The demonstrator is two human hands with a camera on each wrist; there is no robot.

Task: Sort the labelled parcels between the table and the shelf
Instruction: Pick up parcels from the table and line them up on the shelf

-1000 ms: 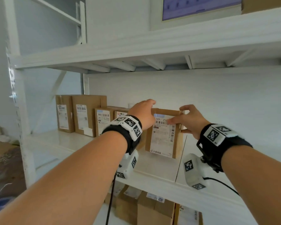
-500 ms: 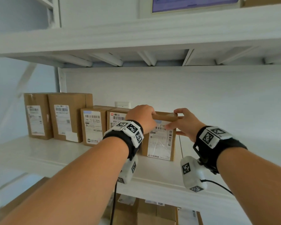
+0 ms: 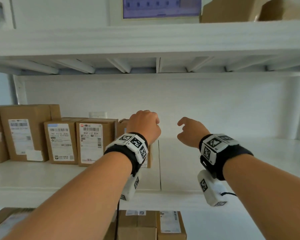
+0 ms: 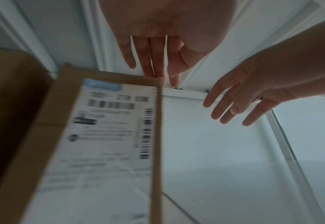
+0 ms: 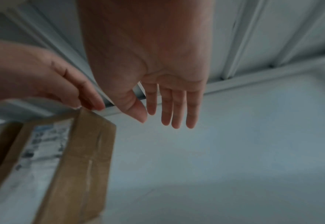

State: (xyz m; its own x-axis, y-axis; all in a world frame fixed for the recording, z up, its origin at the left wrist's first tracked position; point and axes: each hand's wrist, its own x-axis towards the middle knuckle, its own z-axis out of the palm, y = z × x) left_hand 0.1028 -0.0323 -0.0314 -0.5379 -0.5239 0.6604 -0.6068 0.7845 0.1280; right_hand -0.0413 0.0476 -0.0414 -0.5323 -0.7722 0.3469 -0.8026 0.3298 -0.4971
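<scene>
A white shelf (image 3: 42,175) against a white wall carries a row of labelled parcels along its left half. The end parcel (image 4: 108,136) stands upright; the left hand (image 3: 143,126) hangs slack-fingered above its top edge, the right hand (image 3: 191,131) beside it likewise holds nothing.

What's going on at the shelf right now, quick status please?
Left hand open, fingers at the parcel top edge. Right hand open, holding nothing. Parcel upright on the shelf. Nothing in the way.

To the right of the last parcel (image 3: 148,158), the shelf board (image 3: 249,161) lies bare up to the back wall (image 3: 215,101). To its left, more parcels (image 3: 90,142) stand close together and block the way.
</scene>
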